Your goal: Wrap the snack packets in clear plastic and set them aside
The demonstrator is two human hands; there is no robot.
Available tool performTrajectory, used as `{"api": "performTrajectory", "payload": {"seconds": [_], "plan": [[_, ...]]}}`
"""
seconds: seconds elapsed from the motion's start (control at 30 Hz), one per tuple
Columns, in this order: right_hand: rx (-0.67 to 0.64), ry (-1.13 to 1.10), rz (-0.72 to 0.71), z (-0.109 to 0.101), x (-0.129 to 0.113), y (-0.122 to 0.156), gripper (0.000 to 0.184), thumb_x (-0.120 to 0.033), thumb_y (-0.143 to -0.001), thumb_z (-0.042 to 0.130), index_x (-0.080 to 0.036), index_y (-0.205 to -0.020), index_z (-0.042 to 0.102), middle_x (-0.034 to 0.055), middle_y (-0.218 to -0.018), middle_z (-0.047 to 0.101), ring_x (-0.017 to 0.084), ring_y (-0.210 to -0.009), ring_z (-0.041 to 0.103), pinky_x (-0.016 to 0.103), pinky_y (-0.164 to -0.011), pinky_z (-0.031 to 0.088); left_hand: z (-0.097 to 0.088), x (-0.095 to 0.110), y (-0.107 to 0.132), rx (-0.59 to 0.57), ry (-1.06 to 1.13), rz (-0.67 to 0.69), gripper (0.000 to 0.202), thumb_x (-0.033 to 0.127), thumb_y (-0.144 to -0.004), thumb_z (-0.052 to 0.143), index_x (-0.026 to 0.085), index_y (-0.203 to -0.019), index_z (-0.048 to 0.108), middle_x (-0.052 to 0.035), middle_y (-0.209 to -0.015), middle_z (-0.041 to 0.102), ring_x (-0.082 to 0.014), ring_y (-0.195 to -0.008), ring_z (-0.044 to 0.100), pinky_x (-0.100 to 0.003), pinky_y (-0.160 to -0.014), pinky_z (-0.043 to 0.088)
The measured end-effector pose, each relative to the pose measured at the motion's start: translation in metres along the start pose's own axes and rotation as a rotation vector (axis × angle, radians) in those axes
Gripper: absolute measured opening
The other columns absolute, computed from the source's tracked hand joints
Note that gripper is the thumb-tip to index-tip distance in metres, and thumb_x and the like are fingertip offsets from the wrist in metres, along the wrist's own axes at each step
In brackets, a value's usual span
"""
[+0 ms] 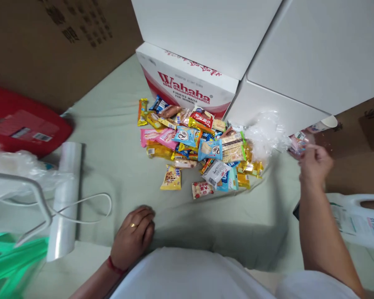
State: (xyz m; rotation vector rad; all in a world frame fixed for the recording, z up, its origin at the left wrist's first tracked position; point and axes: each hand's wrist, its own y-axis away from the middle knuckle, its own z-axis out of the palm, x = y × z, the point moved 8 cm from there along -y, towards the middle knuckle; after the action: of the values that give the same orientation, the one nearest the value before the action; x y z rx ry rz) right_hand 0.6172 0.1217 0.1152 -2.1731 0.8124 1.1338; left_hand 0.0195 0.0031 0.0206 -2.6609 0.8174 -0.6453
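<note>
A heap of several small snack packets (pixel 199 145) lies on a pale green cloth (pixel 118 158) in front of me. My left hand (pixel 134 234), with a ring, rests knuckles-up on the cloth near my body, fingers curled, nothing visible in it. Out to the right, my right hand (pixel 313 164) is closed on a clear plastic bag (pixel 268 135) with a packet or two at its fingers. The bag hangs just right of the heap.
A Wahaha carton (pixel 187 85) and white boxes (pixel 314 54) stand behind the heap. A roll of clear bags (pixel 65 195), a white cord (pixel 87 207), a red object (pixel 21 124) and green plastic (pixel 9 265) lie left. A white carrier bag (pixel 358 220) lies right.
</note>
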Motion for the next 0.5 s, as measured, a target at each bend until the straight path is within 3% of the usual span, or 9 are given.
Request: {"api": "performTrajectory", "payload": {"seconds": [0.07,0.17,0.2,0.3,0.37,0.43,0.5], "plan": [[-0.192,-0.049,0.081,0.031,0.001,0.038,0.038,-0.048,-0.077,0.073,-0.02,-0.102,0.069,0.0033,-0.082,0.065,0.015,-0.065,0.053,0.028,-0.054,0.041,0.0,0.0,0.0,0.015,0.005,0.005,0.017,0.01,-0.093,0.056,0.017,-0.106,0.065,-0.0108,-0.103,0.07,-0.0263,-0.106,0.066,-0.041,-0.093,0.056],[-0.366,-0.191,0.21,0.064,0.005,0.073,0.043,-0.039,-0.053,0.088,-0.018,-0.084,0.067,-0.0017,-0.072,0.063,0.01,-0.059,0.049,0.021,-0.049,0.038,0.0,-0.001,0.001,0.028,0.043,-0.005,0.017,0.011,-0.093,0.056,0.016,-0.104,0.067,-0.0111,-0.103,0.071,-0.0259,-0.106,0.065,-0.042,-0.094,0.056],[-0.336,-0.271,0.244,0.065,0.005,0.078,0.042,-0.037,-0.049,0.089,-0.018,-0.079,0.065,-0.003,-0.07,0.061,0.008,-0.058,0.047,0.02,-0.049,0.037,-0.001,-0.002,0.002,0.033,0.076,-0.016,0.017,0.011,-0.093,0.055,0.016,-0.103,0.067,-0.0108,-0.103,0.071,-0.0252,-0.105,0.065,-0.041,-0.094,0.056],[-0.068,-0.532,0.234,0.04,-0.001,0.097,0.043,-0.034,-0.049,0.089,-0.02,-0.075,0.058,-0.0074,-0.063,0.052,0.006,-0.054,0.042,0.018,-0.048,0.034,-0.008,-0.009,0.004,0.085,0.251,-0.112,0.018,0.013,-0.093,0.054,0.019,-0.099,0.07,-0.0088,-0.1,0.073,-0.0224,-0.103,0.066,-0.039,-0.093,0.056],[0.072,-0.639,0.164,0.025,-0.011,0.131,0.042,-0.035,-0.055,0.089,-0.022,-0.077,0.055,-0.0084,-0.063,0.05,0.006,-0.055,0.041,0.018,-0.049,0.034,-0.012,-0.015,0.005,0.13,0.415,-0.263,0.015,0.018,-0.093,0.055,0.02,-0.094,0.069,-0.0073,-0.096,0.072,-0.0202,-0.097,0.066,-0.036,-0.088,0.056],[0.084,-0.627,0.104,0.024,-0.025,0.184,0.036,-0.037,-0.065,0.086,-0.022,-0.08,0.056,-0.0069,-0.068,0.053,0.007,-0.056,0.042,0.019,-0.05,0.035,-0.006,-0.017,0.005,0.111,0.648,-0.476,0.013,0.027,-0.095,0.057,0.02,-0.091,0.067,-0.0054,-0.088,0.07,-0.0177,-0.085,0.065,-0.032,-0.077,0.056],[-0.081,-0.494,0.086,0.046,-0.039,0.246,0.026,-0.039,-0.077,0.081,-0.022,-0.084,0.061,-0.0052,-0.07,0.056,0.009,-0.058,0.045,0.022,-0.054,0.038,0.016,-0.004,-0.001,0.003,0.984,-0.694,0.021,0.04,-0.095,0.059,0.02,-0.096,0.065,-0.0042,-0.086,0.068,-0.0164,-0.078,0.065,-0.027,-0.065,0.053]]}}
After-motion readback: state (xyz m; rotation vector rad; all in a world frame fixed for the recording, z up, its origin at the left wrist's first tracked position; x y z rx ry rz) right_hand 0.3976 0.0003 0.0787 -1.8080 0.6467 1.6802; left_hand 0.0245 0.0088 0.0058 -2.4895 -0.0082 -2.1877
